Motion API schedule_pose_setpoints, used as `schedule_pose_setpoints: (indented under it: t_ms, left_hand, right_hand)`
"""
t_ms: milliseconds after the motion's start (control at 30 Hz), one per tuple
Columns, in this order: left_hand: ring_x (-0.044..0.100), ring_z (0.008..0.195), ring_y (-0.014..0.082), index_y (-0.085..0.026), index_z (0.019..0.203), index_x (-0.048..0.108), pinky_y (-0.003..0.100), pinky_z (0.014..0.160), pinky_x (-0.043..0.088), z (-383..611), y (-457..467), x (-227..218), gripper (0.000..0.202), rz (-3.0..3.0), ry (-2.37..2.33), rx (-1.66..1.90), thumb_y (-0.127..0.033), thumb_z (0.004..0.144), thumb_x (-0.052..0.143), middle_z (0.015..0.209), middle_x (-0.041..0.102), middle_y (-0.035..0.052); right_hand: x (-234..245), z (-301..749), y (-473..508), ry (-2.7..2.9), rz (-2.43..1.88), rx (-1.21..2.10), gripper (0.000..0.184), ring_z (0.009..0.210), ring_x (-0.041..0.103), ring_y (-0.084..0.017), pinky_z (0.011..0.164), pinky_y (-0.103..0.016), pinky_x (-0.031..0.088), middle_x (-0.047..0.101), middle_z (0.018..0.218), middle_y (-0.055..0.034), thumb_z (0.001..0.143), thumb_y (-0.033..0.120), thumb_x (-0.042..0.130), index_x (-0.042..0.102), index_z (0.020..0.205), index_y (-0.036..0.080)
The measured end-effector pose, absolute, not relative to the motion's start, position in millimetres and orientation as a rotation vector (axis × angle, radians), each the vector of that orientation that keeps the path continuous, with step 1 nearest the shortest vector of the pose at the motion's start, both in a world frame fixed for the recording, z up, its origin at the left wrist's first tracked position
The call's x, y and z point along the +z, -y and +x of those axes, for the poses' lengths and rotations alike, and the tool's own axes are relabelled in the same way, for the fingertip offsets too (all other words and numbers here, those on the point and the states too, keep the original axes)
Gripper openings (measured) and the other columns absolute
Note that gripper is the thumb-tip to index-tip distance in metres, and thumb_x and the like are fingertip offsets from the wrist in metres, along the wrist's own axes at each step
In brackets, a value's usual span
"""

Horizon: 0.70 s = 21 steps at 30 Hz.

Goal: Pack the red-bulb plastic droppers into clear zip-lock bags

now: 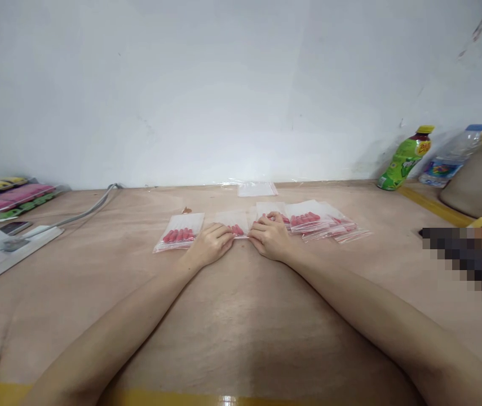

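Observation:
A small clear zip bag [231, 217] with pink-red stick-like pieces lies flat between my hands. My left hand [211, 245] has its fingers curled together over the bag's near left corner. At the near right corner, the fingers of my right hand [271, 238] pinch the same edge. Just left of my left hand lies another filled zip bag [180, 232]. One more bag [281, 208] is partly covered by my right hand. Beyond it, several filled bags [306, 217] overlap in a spread pile. My fingertips are partly hidden.
Flat empty bags [257, 189] lie by the wall. At the right stand a green bottle [403, 160], a clear water bottle [450, 160] and a beige container [480, 169]. Coloured packs [21, 198], a white tray [21, 254] and a cable [92, 211] are left.

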<state>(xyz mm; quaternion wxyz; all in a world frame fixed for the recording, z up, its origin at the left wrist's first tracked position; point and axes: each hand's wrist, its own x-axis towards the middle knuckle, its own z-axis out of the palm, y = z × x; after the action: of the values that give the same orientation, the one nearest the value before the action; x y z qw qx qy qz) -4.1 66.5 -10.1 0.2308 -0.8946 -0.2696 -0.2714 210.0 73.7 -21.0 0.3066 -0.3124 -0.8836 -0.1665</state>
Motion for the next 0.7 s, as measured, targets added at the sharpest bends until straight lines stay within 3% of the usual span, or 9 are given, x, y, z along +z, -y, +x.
schedule_pose_setpoints:
  t_ms: [300,500,600,700]
  left_hand:
    - [0.053,0.063,0.0172,-0.015,0.066,0.055,0.032,0.062,0.043,-28.3,-56.3,-8.3,0.031,-2.371,0.853,-0.634,-0.027,0.092,0.041,0.063,0.055,0.0046]
    - [0.054,0.064,0.0189,-0.015,0.067,0.053,0.033,0.063,0.044,-27.6,-57.4,-7.4,0.034,-2.388,0.967,-0.631,-0.035,0.092,0.040,0.063,0.053,0.0051]
    - [0.057,0.072,0.0205,-0.016,0.073,0.054,0.033,0.066,0.045,-26.8,-56.6,-5.8,0.029,-2.436,1.022,-0.659,-0.033,0.092,0.040,0.073,0.057,0.0073]
    - [0.056,0.093,0.0234,-0.017,0.088,0.055,0.034,0.074,0.047,-24.6,-55.0,-4.1,0.018,-2.503,1.074,-0.716,-0.033,0.089,0.045,0.104,0.057,0.0104]
  right_hand:
    - [-21.1,214.2,-72.0,2.328,-0.838,-0.407,0.023,0.082,0.050,-0.016,0.089,-0.040,0.019,0.066,0.078,-0.0013,0.086,0.021,0.043,0.064,0.075,0.021]
    - [-19.8,212.8,-71.2,2.314,-0.893,-0.389,0.020,0.080,0.052,-0.016,0.090,-0.041,0.020,0.066,0.074,-0.0021,0.084,0.020,0.046,0.063,0.074,0.019]
    - [-20.4,214.3,-70.5,2.306,-0.914,-0.387,0.020,0.082,0.052,-0.017,0.090,-0.041,0.021,0.066,0.077,-0.0028,0.086,0.023,0.045,0.063,0.076,0.019]
    - [-20.3,221.3,-67.6,2.306,-0.919,-0.390,0.018,0.090,0.052,-0.019,0.092,-0.040,0.023,0.065,0.091,-0.0046,0.085,0.030,0.047,0.062,0.088,0.020]
